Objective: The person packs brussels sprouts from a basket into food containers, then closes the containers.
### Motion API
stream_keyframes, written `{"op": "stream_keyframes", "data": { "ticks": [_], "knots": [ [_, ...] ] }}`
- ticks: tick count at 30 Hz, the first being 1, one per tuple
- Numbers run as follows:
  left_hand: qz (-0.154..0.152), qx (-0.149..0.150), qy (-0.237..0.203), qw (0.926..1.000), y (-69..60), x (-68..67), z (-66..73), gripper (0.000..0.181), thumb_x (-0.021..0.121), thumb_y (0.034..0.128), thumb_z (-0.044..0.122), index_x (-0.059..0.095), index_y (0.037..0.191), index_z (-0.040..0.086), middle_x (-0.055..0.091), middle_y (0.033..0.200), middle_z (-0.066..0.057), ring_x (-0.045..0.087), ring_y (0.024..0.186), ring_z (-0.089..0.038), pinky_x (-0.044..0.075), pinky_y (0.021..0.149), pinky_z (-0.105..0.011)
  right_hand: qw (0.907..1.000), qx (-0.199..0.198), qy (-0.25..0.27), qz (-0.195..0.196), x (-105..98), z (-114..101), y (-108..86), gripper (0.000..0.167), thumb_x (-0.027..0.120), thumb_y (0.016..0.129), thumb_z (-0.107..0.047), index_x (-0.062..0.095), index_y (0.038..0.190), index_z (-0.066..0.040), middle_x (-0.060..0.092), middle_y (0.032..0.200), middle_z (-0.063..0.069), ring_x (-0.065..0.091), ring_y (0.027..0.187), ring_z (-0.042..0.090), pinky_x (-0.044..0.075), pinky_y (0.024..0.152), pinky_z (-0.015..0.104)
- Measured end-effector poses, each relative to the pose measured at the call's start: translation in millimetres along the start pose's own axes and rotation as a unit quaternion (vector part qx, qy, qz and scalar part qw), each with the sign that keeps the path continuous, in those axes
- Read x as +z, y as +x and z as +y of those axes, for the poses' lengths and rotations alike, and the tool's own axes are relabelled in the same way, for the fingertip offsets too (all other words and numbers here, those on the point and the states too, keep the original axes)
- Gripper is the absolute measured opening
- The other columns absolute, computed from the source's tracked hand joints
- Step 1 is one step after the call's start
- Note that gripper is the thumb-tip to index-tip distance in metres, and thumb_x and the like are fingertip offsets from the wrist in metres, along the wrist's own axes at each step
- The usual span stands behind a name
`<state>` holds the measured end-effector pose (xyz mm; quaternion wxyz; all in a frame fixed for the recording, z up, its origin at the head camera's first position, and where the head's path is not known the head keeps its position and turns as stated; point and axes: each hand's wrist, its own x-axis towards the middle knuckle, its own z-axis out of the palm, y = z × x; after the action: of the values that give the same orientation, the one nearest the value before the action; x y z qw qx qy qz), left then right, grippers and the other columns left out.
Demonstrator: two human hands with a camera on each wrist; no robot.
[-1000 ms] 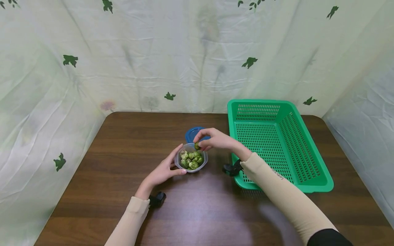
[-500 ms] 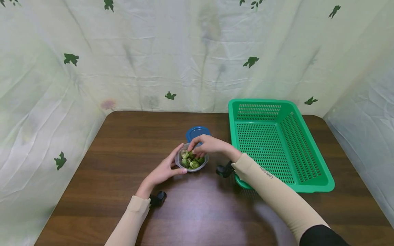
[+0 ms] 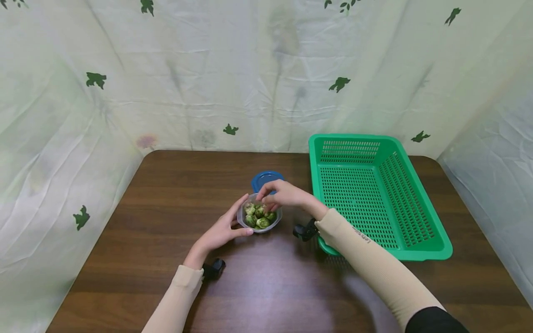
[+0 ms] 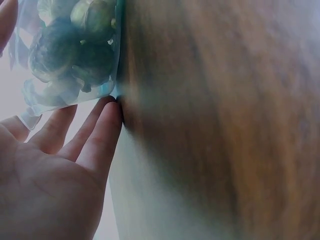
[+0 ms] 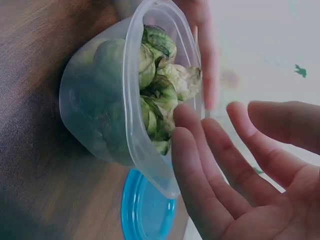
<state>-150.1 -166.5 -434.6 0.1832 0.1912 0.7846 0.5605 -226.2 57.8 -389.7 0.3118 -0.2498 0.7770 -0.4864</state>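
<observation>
A clear plastic container [image 5: 90, 95] stands on the table, filled with green Brussels sprouts [image 3: 262, 223]. My left hand [image 3: 221, 231] holds it from the left, thumb at the near side and fingers along the far side. In the left wrist view, fingers [image 4: 102, 135] touch the container's wall. Over the container's right part hovers my right hand [image 3: 285, 194]. The right wrist view shows its fingers [image 5: 190, 175] loosely bent beside the sprouts, with nothing between thumb and fingertips. Just behind the container lies a round blue lid [image 3: 266, 177], also seen in the right wrist view.
A large green slotted basket [image 3: 429, 253] stands at the right of the brown wooden table [image 3: 187, 185], its near left part behind the right forearm. A pale curtain [image 3: 187, 69] with green leaf shapes hangs behind the table.
A second ago my right hand pinched a sprout above the container. It dipped in among the sprouts, then rose slightly with nothing held. The left hand stays put.
</observation>
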Motion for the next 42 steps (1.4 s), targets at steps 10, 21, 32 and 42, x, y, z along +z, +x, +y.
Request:
{"op": "stream_keyframes", "data": {
  "ticks": [10,21,32,42],
  "knots": [
    [0.006,-0.001,0.001,1.0,0.0,0.3,-2.9,0.09,0.07,0.0879,0.007,0.009,0.154,0.01,0.015,0.155,-0.019,0.033,0.133,-0.038,0.033,0.103,-0.052,0.9967,0.003,0.026,0.077,-15,2,3.1,0.024,0.052,0.095,-0.002,0.059,0.114,0.01,0.062,0.108,0.023,0.066,0.087,0.03,0.055,0.075,0.04],
    [0.013,0.011,0.004,0.9998,4.2,1.0,-21.0,0.091,0.071,0.0873,0.011,0.01,0.155,0.013,0.015,0.156,-0.016,0.031,0.134,-0.037,0.033,0.103,-0.053,0.9872,0.048,0.037,0.147,-36,1,15.0,0.023,0.054,0.095,-0.004,0.058,0.115,0.007,0.06,0.113,0.024,0.061,0.101,0.041,0.049,0.086,0.051],
    [0.015,0.006,0.014,0.9998,6.1,-0.1,-33.4,0.093,0.073,0.0867,0.018,0.011,0.155,0.019,0.015,0.156,-0.01,0.032,0.135,-0.034,0.034,0.103,-0.052,0.977,0.107,0.019,0.183,-53,-1,32.6,0.025,0.054,0.095,-0.006,0.058,0.118,0.004,0.057,0.116,0.02,0.057,0.108,0.039,0.049,0.088,0.047],
    [0.012,0.0,0.009,0.9999,7.2,0.9,-30.7,0.092,0.071,0.088,0.013,0.009,0.155,0.02,0.012,0.157,-0.01,0.032,0.134,-0.036,0.034,0.104,-0.051,0.9539,0.171,0.018,0.246,-54,7,46.5,0.032,0.058,0.093,-0.008,0.061,0.122,0.003,0.057,0.119,0.017,0.058,0.105,0.034,0.048,0.089,0.045]
  ]
}}
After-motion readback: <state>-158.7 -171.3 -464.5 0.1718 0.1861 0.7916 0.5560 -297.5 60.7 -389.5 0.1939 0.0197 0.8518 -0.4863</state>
